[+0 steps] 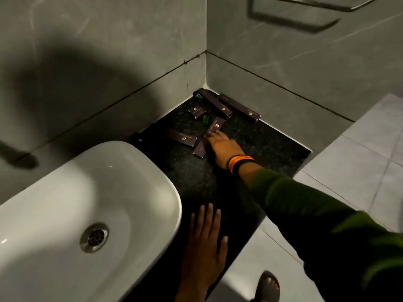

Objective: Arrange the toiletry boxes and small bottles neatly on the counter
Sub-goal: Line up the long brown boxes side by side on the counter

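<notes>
**Right hand reaches the slanted box; clutter crowds the corner**

While the left hand [204, 253] lies flat and released on the dark desk [261, 144] beside the white basin [87, 192], the right hand [222, 147] stretches toward the corner, its fingertips [212, 134] touching a long brown box [210, 137] that lies slanted. Whether that grip has closed on the box or only rests on it I cannot tell; the fingers look extended rather than clenched.

Just left of the grip lies another brown box [183, 138], its end nearly meeting the slanted one. Beyond the fingertips stands a small green bottle [205, 119], with a short box [197, 111] a little farther on. Two long boxes [218, 104] [239, 107] lie farthest from the grip against the wall, a dark bottle [198, 96] at their corner end.

Judging from this layout, sliding or swinging the slanted box could push its far end into the green bottle and tip it, or shove the neighbouring box askew. A light fingertip hold on the smooth carton might also slip in the dim light.
</notes>
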`<state>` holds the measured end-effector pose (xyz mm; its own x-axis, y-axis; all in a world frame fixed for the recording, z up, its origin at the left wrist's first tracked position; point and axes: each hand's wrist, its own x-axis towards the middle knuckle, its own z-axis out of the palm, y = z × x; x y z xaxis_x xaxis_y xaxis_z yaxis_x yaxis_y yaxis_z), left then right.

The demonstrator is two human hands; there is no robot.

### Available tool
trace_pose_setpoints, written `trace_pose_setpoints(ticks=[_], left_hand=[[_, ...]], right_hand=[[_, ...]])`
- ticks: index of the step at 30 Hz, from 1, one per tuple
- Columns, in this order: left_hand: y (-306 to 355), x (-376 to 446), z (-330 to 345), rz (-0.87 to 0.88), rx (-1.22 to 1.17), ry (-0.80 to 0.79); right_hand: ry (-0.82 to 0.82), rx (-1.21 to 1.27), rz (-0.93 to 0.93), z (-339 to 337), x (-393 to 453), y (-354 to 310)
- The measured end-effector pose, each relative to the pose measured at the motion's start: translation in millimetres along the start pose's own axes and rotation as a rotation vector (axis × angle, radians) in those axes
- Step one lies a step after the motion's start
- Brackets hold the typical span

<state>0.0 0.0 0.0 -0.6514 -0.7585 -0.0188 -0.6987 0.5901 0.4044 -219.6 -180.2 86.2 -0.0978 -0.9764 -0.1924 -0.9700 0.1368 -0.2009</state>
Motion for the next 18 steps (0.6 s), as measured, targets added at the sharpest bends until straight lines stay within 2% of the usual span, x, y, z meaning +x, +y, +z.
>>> trace_pose_setpoints(ticks=[6, 11, 13, 16, 18], left_hand=[[-2, -1, 6, 0.004, 0.028, 0.019], [-3, -3, 7, -0.005, 0.018, 0.023], [-2, -2, 5, -0.003, -0.005, 0.013], [-2, -3, 5, -0.002, -0.01, 0.017], [-1, -3, 4, 0.003, 0.013, 0.014]], right_hand=[[-0.138, -0.298, -0.103, -2, 46, 5], [-0.018, -0.44, -0.226, -15, 36, 8], [-0.036, -0.331, -0.206, -22, 14, 10], [-0.021, -0.001, -0.057, -19, -35, 15], [-0.004, 0.105, -0.003, -6, -73, 15]])
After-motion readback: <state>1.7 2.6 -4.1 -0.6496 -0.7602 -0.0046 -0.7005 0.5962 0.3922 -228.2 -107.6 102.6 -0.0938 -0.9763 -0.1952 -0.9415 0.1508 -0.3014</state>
